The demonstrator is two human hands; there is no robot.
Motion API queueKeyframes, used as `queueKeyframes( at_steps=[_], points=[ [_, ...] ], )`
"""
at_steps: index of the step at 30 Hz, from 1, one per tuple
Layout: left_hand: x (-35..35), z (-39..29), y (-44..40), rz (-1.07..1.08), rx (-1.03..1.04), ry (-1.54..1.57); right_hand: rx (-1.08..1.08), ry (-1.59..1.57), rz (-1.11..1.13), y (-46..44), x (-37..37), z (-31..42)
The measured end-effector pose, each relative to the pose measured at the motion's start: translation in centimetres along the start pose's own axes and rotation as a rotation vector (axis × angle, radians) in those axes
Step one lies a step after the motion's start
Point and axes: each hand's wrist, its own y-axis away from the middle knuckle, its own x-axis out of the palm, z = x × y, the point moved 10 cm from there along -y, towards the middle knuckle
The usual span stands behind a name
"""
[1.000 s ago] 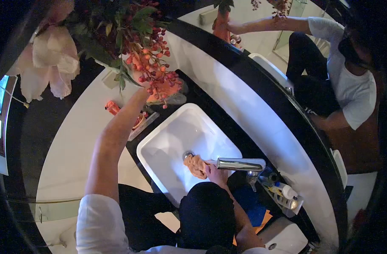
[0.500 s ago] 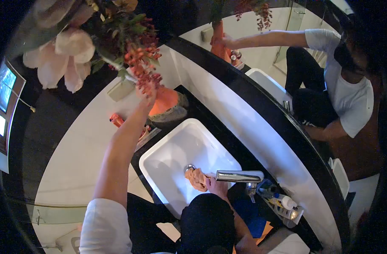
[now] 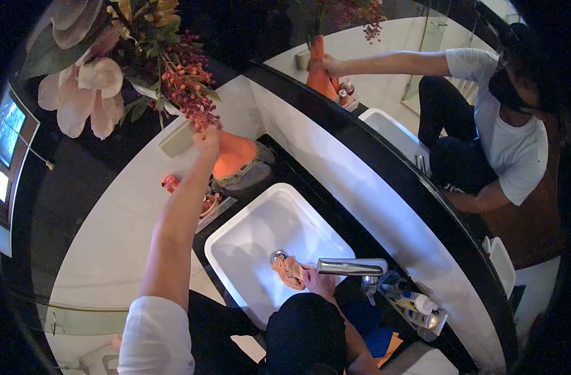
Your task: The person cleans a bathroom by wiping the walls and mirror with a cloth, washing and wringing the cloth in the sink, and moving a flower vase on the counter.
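Note:
At the far corner of the counter, my left hand (image 3: 206, 139) is closed round the neck of an orange vase (image 3: 233, 155) with a grey lower part. Out of the vase rise red berry stems (image 3: 188, 81) and a large pale pink flower (image 3: 85, 94). My right hand (image 3: 320, 282) is low over the white sink (image 3: 212, 253), its fingers closed on a crumpled peach-coloured cloth (image 3: 290, 273). This cloth hangs near the metal drain (image 3: 277, 255). Part of the right hand lies beneath the chrome faucet (image 3: 351, 267).
A tray (image 3: 436, 326) with bottles (image 3: 423, 303) stands right of the faucet. Small red items (image 3: 209, 203) sit beside the vase, partly behind my left arm. A wide mirror (image 3: 385, 81) along the wall reflects the person and the vase. My dark-trousered knee (image 3: 307, 331) is against the sink's near side.
The vase's neck and flowers have shifted left with my left hand. My right hand and the cloth stay almost in place. The whole view has moved slightly.

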Motion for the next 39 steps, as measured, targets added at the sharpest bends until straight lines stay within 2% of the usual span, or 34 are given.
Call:
queueKeyframes(
  at_steps=[2,6,9,12,15,16,18,20,21,23,24,25,26,27,29,30,33,34,36,37,39],
  points=[
    [-0.5,-5.2,2.9,-0.043,-0.015,-0.008,-0.003,0.022,0.015,0.0,0.1,0.0],
    [-0.1,-5.3,2.2,-0.008,0.014,-0.025,0.013,0.006,0.020,0.0,0.3,-0.2],
    [0.6,-5.8,3.2,0.123,-0.020,0.018,0.016,-0.002,0.045,0.0,0.4,-0.2],
    [0.0,-3.9,2.6,0.085,-0.103,-0.059,0.014,-0.016,0.017,-0.2,0.0,0.1],
    [0.3,-0.5,1.8,0.147,-0.101,0.071,0.118,-0.054,0.113,-0.2,0.6,-0.6],
    [0.0,1.7,0.0,0.083,0.014,0.093,0.097,-0.053,0.088,-0.1,0.8,-0.7],
    [-0.7,0.4,0.3,0.018,0.129,0.113,0.077,-0.052,0.064,0.0,0.9,-0.6],
    [0.0,-4.4,3.7,0.114,0.020,-0.007,0.053,-0.054,0.017,-0.1,0.4,-0.4],
    [0.0,-3.4,3.2,0.112,0.017,-0.007,0.045,-0.053,0.003,-0.1,0.3,-0.5],
    [1.6,2.9,0.8,0.233,-0.141,0.470,-0.015,-0.027,0.013,-0.1,0.6,-0.2],
    [2.4,2.9,1.1,0.290,-0.218,0.709,-0.035,-0.018,0.017,-0.1,0.4,0.0],
    [1.7,2.8,0.8,0.202,-0.164,0.629,0.021,-0.038,0.122,0.1,1.2,-0.4],
    [0.6,2.4,0.5,0.060,-0.080,0.377,0.049,-0.050,0.171,0.2,1.5,-0.5],
    [-1.2,-2.2,3.3,-0.124,-0.035,0.003,0.077,-0.059,0.220,0.3,1.9,-0.7],
    [-2.4,-5.8,4.8,-0.291,-0.025,-0.189,0.118,-0.058,0.262,0.6,2.8,-1.2],
    [-2.2,-5.2,4.3,-0.299,-0.039,-0.138,0.132,-0.058,0.275,0.7,3.3,-1.5],
    [-2.6,-3.0,1.9,-0.357,0.038,-0.165,0.035,0.057,0.047,0.6,1.7,-0.8],
    [-3.0,-2.8,1.5,-0.355,0.038,-0.165,0.031,0.044,0.063,0.4,1.5,-0.7],
    [-2.0,-1.6,-0.1,-0.161,0.025,0.091,0.030,0.031,0.075,0.1,1.0,-0.5],
    [-1.6,-0.7,-1.2,-0.096,0.017,0.177,0.089,-0.014,0.191,0.1,1.9,-0.9],
    [-3.1,0.7,-1.8,-0.288,-0.109,0.072,0.149,-0.059,0.305,0.3,2.7,-1.1]
  ],
)
